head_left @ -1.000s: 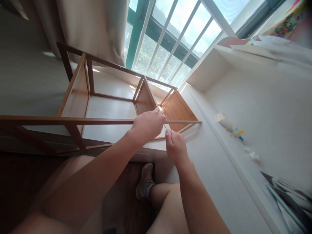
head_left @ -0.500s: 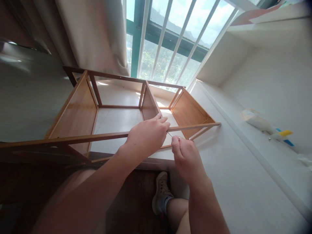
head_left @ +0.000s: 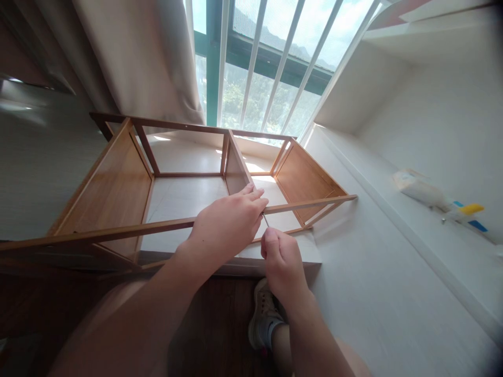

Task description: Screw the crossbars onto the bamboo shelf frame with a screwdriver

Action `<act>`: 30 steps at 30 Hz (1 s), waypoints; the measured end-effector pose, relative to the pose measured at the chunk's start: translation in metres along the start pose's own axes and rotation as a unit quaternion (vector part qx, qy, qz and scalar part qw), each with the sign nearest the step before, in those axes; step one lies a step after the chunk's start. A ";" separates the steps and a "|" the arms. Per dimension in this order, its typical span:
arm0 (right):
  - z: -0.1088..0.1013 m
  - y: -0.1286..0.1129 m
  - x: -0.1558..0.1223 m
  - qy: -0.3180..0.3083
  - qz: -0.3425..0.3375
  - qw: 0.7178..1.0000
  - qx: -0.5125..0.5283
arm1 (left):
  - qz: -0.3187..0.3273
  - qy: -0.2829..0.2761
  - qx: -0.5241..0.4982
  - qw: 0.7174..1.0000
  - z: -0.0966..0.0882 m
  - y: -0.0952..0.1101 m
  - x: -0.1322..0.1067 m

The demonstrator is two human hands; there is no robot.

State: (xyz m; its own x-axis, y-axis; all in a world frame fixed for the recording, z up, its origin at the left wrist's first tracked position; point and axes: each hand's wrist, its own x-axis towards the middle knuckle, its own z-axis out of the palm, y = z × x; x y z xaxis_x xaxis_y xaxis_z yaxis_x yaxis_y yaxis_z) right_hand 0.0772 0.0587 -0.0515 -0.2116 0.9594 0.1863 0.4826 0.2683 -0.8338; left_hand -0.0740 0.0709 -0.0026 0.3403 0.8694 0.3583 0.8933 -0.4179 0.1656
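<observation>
A wooden shelf frame [head_left: 310, 204] lies on its side across a white ledge, its panels standing upright. My left hand [head_left: 230, 217] is closed over the front rail where the middle panel [head_left: 238, 165] meets it, fingers resting on that joint. Below and to the right, my right hand [head_left: 283, 259] is in a fist around a hex key [head_left: 266, 220]. Only its thin metal shaft shows, running from the fist up to the underside of the rail by my left fingertips. The shaft's tip and the rest of the key are hidden.
A barred window [head_left: 271, 68] and a beige curtain [head_left: 137, 57] stand behind the frame. At right, a plastic bag [head_left: 418, 187] and a yellow-and-blue item [head_left: 471, 210] lie on the white surface. My shoe [head_left: 262, 309] is on the dark floor below the ledge [head_left: 310, 251].
My right hand has moved down and left, and more of the shaft shows at a steeper slant. My left hand stays on the joint. The view has shifted slightly.
</observation>
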 end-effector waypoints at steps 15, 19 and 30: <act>0.014 -0.016 -0.012 -0.004 0.132 0.921 0.366 | -0.003 0.003 0.003 1.000 0.001 0.000 0.000; 0.009 -0.005 -0.013 -0.005 0.043 0.992 0.122 | -0.009 0.001 0.000 1.000 -0.001 0.001 0.000; -0.010 -0.006 -0.001 -0.017 -0.018 0.994 -0.110 | -0.013 0.008 -0.011 1.000 0.002 0.000 -0.002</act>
State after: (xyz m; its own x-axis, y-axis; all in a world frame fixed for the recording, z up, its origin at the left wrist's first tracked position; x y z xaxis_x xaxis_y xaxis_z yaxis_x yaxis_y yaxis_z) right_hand 0.0828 0.0567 -0.0414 -0.2590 0.9464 0.1928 0.6476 0.3183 -0.6924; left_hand -0.0744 0.0696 -0.0052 0.3115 0.8764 0.3673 0.8956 -0.4000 0.1947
